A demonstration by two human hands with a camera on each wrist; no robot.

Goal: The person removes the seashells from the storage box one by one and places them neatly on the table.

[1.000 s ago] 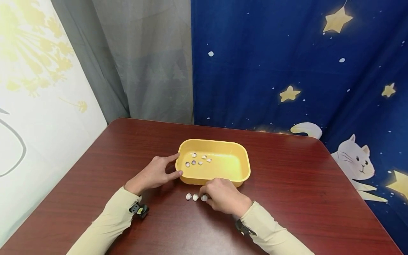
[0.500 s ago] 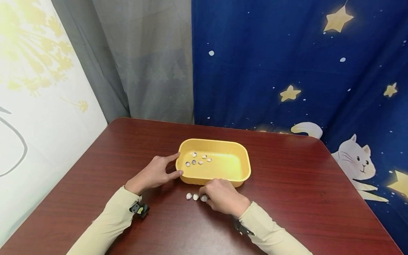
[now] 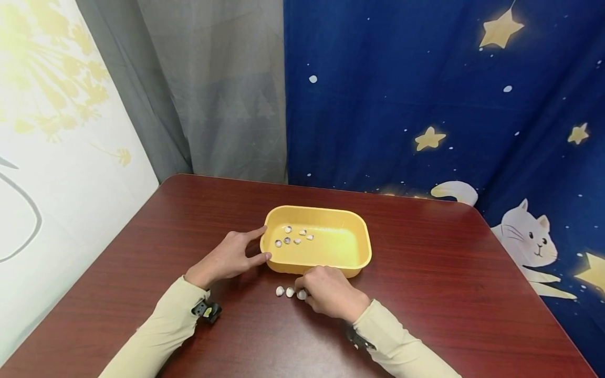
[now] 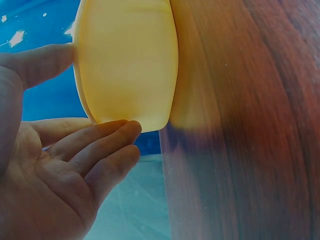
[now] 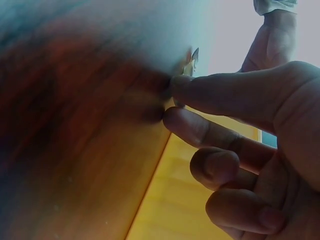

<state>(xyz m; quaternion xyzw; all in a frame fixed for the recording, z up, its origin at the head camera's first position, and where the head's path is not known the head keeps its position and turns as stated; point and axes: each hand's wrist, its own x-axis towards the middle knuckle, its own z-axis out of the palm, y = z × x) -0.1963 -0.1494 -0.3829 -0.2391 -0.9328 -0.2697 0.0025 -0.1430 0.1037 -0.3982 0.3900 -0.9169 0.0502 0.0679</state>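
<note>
A yellow plastic tub (image 3: 340, 269) stands on the table, with several small white shells (image 3: 297, 241) lying in its left part. My left hand (image 3: 229, 254) rests against the tub's left end, thumb and fingers spread across it and fairly straight; the left wrist view shows the fingertips touching its wall. In front of the tub, two white shells (image 3: 290, 292) lie side by side on the table. Just right of them, a third shell (image 3: 301, 295) sits at the thumb and index finger of my right hand (image 3: 333, 294), which pinches it. Fingers partly hide that shell.
The dark red wooden table (image 3: 449, 273) extends around the tub on every side. A grey curtain (image 3: 231, 131) and a blue star-patterned curtain (image 3: 368, 115) hang behind its far edge. Each wrist wears a black strap (image 3: 206, 311).
My right hand and the shell in its fingers have shifted very slightly toward me. The left hand, the tub and the other shells stay where they were.
</note>
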